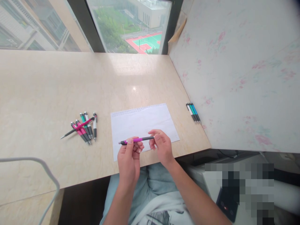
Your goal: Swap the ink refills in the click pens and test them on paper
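Observation:
A purple and black ballpoint pen point(138, 140) lies level between my two hands, over the near edge of a white sheet of paper point(142, 120). My left hand point(128, 157) is closed round the clicker half, thumb on top. At the pen's tip end, the thumb and fingers of my right hand point(162, 147) are pinched together, partly hiding the point. The paper has faint rows of writing along its far edge.
Left of the paper lies a loose heap of pens point(82, 128), pink, green and white, one crossing the others. Several pens point(193, 112) sit side by side near the right wall point(234, 78). A grey cable point(47, 170) curves at the lower left of the table point(58, 81).

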The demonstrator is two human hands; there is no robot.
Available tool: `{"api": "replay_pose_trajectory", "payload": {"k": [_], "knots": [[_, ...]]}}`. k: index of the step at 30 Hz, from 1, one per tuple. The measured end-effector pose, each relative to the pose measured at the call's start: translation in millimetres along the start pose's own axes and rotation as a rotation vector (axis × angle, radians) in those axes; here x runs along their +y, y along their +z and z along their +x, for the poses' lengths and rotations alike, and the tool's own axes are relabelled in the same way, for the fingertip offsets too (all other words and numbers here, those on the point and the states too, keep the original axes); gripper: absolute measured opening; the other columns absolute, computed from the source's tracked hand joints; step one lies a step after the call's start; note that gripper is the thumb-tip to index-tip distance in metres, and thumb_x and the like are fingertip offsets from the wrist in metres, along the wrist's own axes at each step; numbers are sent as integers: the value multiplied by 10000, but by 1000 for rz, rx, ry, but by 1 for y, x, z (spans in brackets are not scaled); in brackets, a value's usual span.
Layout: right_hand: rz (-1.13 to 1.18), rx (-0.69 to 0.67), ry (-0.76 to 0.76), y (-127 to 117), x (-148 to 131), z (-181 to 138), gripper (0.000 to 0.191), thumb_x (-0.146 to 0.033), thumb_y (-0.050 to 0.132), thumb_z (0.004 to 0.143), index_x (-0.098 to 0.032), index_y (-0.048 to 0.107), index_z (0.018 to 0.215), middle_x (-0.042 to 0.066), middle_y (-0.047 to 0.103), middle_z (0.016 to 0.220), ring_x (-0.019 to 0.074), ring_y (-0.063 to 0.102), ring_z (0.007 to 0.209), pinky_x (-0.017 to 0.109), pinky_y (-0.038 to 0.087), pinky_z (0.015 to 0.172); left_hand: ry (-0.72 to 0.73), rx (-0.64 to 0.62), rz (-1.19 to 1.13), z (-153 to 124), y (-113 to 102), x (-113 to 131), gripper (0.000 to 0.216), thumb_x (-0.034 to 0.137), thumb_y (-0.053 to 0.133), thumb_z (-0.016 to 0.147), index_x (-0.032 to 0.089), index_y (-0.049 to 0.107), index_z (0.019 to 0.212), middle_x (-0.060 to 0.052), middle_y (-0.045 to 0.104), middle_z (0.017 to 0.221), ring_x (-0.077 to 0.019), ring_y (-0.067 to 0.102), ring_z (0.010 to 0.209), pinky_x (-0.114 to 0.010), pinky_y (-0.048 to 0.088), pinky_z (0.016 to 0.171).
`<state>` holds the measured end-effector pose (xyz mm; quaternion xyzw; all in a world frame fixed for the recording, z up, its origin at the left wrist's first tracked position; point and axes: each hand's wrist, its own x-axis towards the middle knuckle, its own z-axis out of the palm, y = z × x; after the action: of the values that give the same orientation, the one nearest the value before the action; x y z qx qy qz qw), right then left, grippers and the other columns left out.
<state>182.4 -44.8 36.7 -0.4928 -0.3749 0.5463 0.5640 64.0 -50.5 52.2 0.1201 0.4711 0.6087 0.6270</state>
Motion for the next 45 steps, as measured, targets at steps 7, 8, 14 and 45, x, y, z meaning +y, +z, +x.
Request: {"api": "replay_pose_trajectory", "payload": {"k": [7,8,14,45], "knots": [[-321,-80,-16,-13,-11,6,457,-495,466,957,-193,582,634,-29,511,512,104,474,495,247,382,528,85,-3,130,5,-12,-3,261,367,732,791,124,721,883,-70,719,730,-123,634,623,-231,499,590],[-341,-92,-32,-14,-12,6,430,-479,473,957,-195,593,656,-24,533,538,109,497,519,249,397,545,84,0,131,6,-12,-4,260,366,733,790,122,722,881,-70,720,730,-122,635,621,-229,498,588],[-362,-129,-85,-19,-16,4,208,-377,549,918,-213,678,922,36,687,810,162,627,711,276,464,611,67,10,97,7,-11,-5,258,365,737,787,122,723,873,-61,711,714,-115,629,625,-214,492,579],[-396,-77,-84,-21,-18,2,224,-365,553,919,-209,677,815,12,669,719,149,611,669,266,459,612,50,5,80,6,-12,-7,242,348,731,796,116,726,863,-64,702,705,-112,621,628,-212,484,579]]}}
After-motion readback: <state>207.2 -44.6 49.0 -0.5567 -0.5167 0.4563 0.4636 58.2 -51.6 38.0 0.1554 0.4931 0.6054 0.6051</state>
